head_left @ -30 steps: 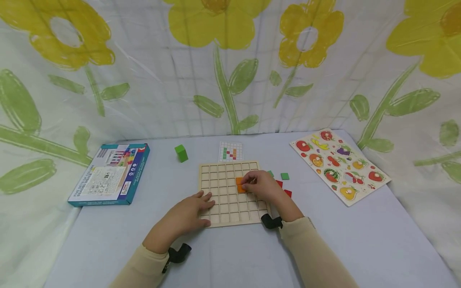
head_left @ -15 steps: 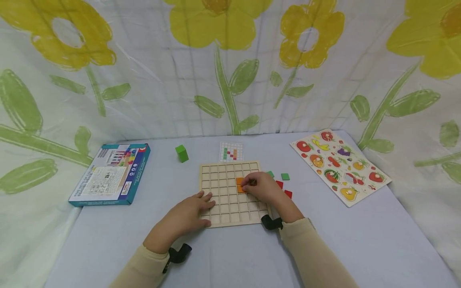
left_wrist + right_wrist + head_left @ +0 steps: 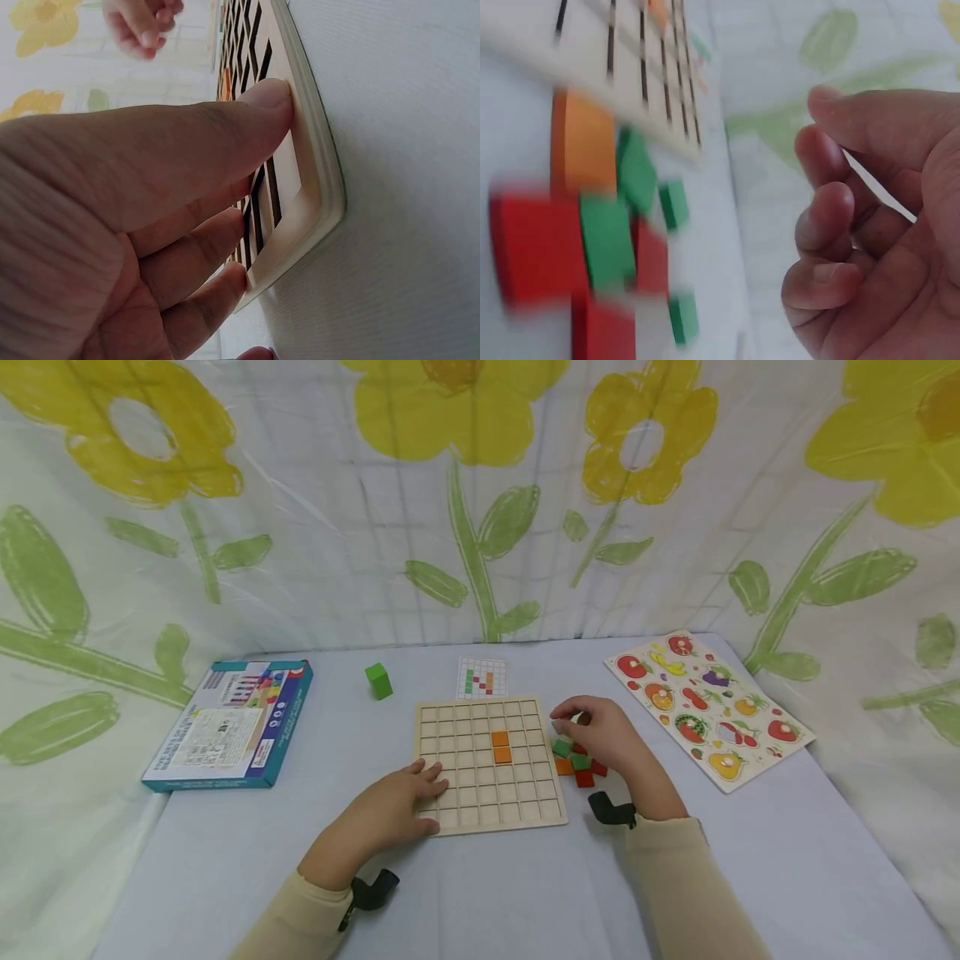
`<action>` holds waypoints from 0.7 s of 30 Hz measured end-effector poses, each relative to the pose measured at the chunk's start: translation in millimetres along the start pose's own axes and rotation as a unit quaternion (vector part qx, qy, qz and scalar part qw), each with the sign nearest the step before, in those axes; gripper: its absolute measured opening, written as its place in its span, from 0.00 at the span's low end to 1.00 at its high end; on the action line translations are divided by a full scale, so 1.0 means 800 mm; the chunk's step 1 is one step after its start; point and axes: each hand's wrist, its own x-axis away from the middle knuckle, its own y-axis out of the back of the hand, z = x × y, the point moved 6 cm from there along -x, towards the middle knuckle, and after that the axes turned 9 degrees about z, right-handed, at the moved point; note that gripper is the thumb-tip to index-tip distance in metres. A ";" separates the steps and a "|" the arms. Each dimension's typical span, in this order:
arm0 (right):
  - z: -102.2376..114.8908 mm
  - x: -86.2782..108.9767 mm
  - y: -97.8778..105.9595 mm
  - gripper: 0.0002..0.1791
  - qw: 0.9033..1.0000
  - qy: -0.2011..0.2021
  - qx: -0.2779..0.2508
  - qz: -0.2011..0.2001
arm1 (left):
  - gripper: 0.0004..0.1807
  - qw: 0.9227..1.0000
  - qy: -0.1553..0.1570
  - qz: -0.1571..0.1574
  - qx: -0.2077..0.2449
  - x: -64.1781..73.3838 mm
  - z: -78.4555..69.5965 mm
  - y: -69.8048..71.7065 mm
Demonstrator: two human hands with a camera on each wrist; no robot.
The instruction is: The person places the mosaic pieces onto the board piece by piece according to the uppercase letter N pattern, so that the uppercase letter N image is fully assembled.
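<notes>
The right hand (image 3: 603,737) has moved off the two orange tiles (image 3: 502,755) toward the bench's right edge and is now above the loose tiles (image 3: 581,762). Its fingers are bent loosely, thumb tip close to the index fingertip, a narrow gap with nothing seen in it. The orange tiles sit in adjoining cells of the grid board (image 3: 487,793), in the middle of the bench (image 3: 517,893). Red, green and orange loose tiles lie beside the board's right edge, some overlapping. The left hand (image 3: 393,806) rests, fingers spread, on the board's left edge by its near corner. Toward the bench's far edge are a pattern card (image 3: 482,678) and a green block (image 3: 379,682); a box (image 3: 232,727) lies along the left edge, a fruit board (image 3: 686,696) near the far right corner.
</notes>
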 end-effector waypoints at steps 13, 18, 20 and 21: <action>-0.032 0.023 -0.022 0.11 0.990 0.038 0.095 0.095 | 0.34 1.000 -0.007 -0.002 0.000 0.000 0.002 -0.001; -0.036 0.023 -0.026 0.12 0.991 0.028 0.097 0.092 | 0.34 1.000 -0.007 -0.004 0.007 0.002 0.001 0.001; -0.037 0.023 -0.026 0.12 0.991 0.023 0.097 0.090 | 0.34 1.000 -0.007 -0.005 0.007 0.002 0.001 0.001; -0.037 0.022 -0.026 0.12 0.991 0.022 0.095 0.090 | 0.34 1.000 -0.006 -0.005 0.008 0.002 0.001 0.002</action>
